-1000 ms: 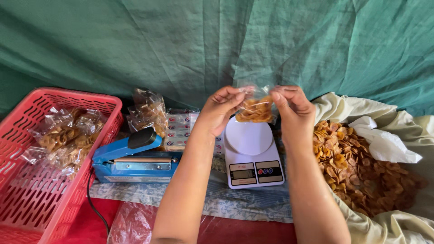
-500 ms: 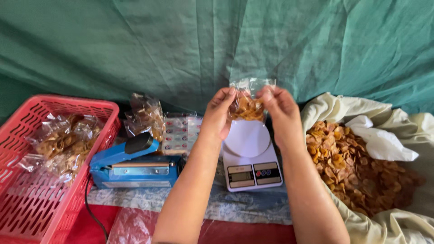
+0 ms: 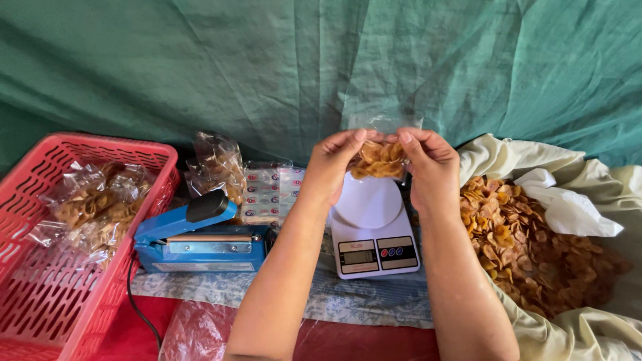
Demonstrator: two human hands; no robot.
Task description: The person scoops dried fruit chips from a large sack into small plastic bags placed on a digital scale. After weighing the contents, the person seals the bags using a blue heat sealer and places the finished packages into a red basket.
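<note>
Clear plastic bag of golden chips, head view: I log it pinched between my left hand and right hand, raised above the white digital scale, blue heat sealer left, red basket beyond, loose chips right.
</note>
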